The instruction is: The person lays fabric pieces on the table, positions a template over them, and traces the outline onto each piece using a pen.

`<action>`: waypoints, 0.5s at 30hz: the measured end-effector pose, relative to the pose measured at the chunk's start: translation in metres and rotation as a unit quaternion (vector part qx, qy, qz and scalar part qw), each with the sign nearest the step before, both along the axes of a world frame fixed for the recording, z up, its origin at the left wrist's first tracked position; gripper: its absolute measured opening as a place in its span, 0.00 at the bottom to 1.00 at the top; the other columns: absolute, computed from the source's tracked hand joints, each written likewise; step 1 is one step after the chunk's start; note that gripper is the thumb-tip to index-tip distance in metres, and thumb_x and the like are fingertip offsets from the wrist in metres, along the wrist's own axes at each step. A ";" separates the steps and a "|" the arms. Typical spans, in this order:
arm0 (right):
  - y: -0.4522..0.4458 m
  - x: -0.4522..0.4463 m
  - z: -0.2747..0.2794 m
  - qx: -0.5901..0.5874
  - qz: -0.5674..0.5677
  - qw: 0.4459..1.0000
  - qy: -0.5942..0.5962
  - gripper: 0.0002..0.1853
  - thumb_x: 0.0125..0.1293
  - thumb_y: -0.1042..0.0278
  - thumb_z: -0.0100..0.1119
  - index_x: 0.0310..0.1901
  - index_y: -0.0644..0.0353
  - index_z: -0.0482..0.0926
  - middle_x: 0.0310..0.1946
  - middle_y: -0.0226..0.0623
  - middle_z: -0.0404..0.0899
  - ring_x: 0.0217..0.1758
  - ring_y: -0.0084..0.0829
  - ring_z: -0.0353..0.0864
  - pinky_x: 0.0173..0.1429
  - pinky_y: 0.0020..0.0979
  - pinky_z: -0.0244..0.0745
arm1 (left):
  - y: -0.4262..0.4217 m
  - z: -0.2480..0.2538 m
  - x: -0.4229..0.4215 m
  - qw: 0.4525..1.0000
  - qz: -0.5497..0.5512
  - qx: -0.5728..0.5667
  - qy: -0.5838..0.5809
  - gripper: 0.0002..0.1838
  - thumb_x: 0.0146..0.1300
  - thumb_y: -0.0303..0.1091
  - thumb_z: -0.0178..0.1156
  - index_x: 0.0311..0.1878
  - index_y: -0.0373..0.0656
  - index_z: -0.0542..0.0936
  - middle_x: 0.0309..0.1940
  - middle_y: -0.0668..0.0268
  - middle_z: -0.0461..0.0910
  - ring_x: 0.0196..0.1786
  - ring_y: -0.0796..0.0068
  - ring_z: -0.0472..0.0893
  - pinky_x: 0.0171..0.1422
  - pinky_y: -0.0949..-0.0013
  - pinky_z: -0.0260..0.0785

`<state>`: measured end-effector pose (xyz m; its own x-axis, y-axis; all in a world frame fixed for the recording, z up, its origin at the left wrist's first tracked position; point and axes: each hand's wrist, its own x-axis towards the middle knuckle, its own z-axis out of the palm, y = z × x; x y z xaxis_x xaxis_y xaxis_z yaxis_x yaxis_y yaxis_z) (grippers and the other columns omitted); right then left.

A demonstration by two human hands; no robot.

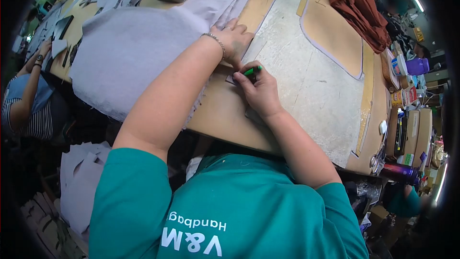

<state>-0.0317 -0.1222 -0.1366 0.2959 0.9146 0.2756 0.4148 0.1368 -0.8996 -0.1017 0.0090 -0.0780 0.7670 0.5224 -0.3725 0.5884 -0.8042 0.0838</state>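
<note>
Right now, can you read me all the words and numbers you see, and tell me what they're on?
"V&M": on the green shirt, in big white letters, upside down in this view.
"Handbag": on the same shirt, in smaller white letters, also upside down; a fold may hide more.
Too small or blurred to read: the print on the white tub and the purple bottle, both at the right.

The tabletop [225,115] was moderately lit; white light tubes [418,3] glared along the right edge. Fisheye distortion curved the margins; corners were black.
</note>
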 end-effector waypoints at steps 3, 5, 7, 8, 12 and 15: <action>-0.020 0.018 0.002 -0.063 -0.003 0.998 0.025 0.07 0.53 0.72 0.59 0.30 0.62 0.71 0.19 0.37 0.72 0.22 0.23 0.70 0.30 0.25 0.68 | -0.002 0.006 -0.003 1.000 -0.003 -0.007 -0.002 0.53 0.30 0.53 0.69 0.62 0.51 0.54 0.64 0.62 0.49 0.68 0.60 0.40 0.61 0.40 0.46; -0.039 0.032 0.001 -0.082 -0.026 0.994 0.066 0.07 0.54 0.72 0.58 0.29 0.62 0.70 0.18 0.33 0.72 0.21 0.17 0.68 0.27 0.21 0.66 | -0.002 0.006 -0.002 1.000 0.001 -0.006 -0.005 0.52 0.31 0.53 0.69 0.62 0.51 0.54 0.64 0.62 0.49 0.68 0.60 0.40 0.61 0.40 0.46; -0.045 0.035 0.004 -0.075 -0.018 0.995 0.061 0.07 0.55 0.72 0.58 0.30 0.61 0.69 0.21 0.30 0.73 0.24 0.16 0.70 0.28 0.19 0.65 | -0.007 0.011 -0.001 1.000 0.007 -0.014 -0.001 0.53 0.31 0.52 0.69 0.62 0.50 0.54 0.64 0.62 0.48 0.68 0.60 0.39 0.62 0.40 0.45; -0.049 0.039 0.005 -0.050 -0.024 0.993 0.103 0.07 0.55 0.72 0.58 0.31 0.61 0.69 0.22 0.30 0.73 0.25 0.16 0.71 0.28 0.18 0.66 | -0.007 0.010 -0.001 1.000 0.006 -0.011 0.002 0.53 0.31 0.52 0.69 0.63 0.50 0.53 0.64 0.62 0.48 0.68 0.60 0.39 0.62 0.40 0.45; -0.081 0.084 0.017 0.012 -0.089 0.971 0.221 0.06 0.58 0.72 0.55 0.33 0.58 0.68 0.27 0.30 0.74 0.30 0.16 0.72 0.32 0.18 0.67 | -0.012 0.011 0.000 1.000 0.004 0.016 -0.002 0.53 0.33 0.49 0.69 0.64 0.49 0.51 0.65 0.62 0.46 0.69 0.59 0.40 0.61 0.39 0.45; -0.150 0.144 0.020 0.057 -0.218 0.957 0.180 0.05 0.59 0.71 0.54 0.34 0.57 0.68 0.29 0.30 0.75 0.30 0.16 0.71 0.31 0.16 0.63 | -0.047 0.017 0.010 0.993 -0.048 0.038 -0.104 0.43 0.43 0.44 0.64 0.63 0.52 0.55 0.63 0.63 0.51 0.68 0.57 0.45 0.60 0.38 0.47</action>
<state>0.1128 -0.2722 -0.1164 0.7373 0.6526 0.1748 0.1203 0.1278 -0.9845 -0.0920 -0.0378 -0.0613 0.8710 0.4634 -0.1635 0.4848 -0.8645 0.1325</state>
